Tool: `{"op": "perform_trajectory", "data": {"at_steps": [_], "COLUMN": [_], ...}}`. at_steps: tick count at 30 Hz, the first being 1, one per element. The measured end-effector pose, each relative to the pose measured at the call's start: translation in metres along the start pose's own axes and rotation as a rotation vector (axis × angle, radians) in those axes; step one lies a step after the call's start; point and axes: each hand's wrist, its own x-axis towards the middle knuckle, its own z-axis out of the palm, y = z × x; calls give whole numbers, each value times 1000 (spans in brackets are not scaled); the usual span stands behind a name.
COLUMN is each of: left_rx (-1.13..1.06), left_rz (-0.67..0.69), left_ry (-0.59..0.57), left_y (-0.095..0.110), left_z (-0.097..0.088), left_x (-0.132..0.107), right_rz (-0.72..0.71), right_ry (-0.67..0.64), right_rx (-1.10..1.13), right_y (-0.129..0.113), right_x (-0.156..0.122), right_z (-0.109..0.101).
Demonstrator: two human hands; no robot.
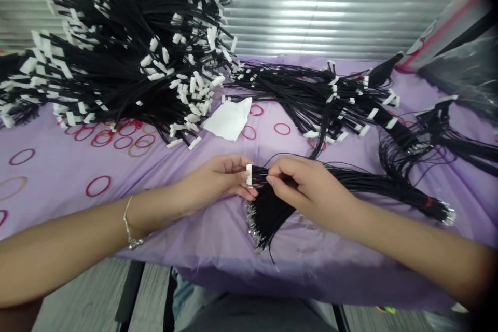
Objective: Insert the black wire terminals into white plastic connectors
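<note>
My left hand [218, 179] pinches a small white connector [249, 175] near the table's front edge. My right hand [307, 187] is closed on thin black wires that run into that connector. Under both hands lies a bundle of loose black wires [268, 215] with bare metal ends fanned toward me. The bundle stretches right to a red tie [428, 202]. A thin bracelet [130, 228] hangs on my left wrist.
A large heap of black wires with white connectors [128, 57] fills the back left. A smaller pile of the same [330, 98] lies at the back right. A white paper scrap [229, 119] and red rubber bands [116, 140] lie on the purple table cover [58, 181].
</note>
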Motion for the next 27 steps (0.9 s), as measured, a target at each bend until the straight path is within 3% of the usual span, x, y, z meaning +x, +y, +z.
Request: {"op": "perform_trajectory", "data": {"at_steps": [6,13,27], "left_rx": [50,78,99], "left_rz": [-34,-57,-88], "left_ry": [9,12,50], "left_y": [2,5,7], "left_z": [0,3,6], "left_x": [0,0,0], "right_rz": [131,130,129], "right_ry": [-26,12,-58], "right_rx": [111,79,80], "right_y": [2,2,5], "right_x": [-3,-2,0], "right_z": [-6,-3,0]}}
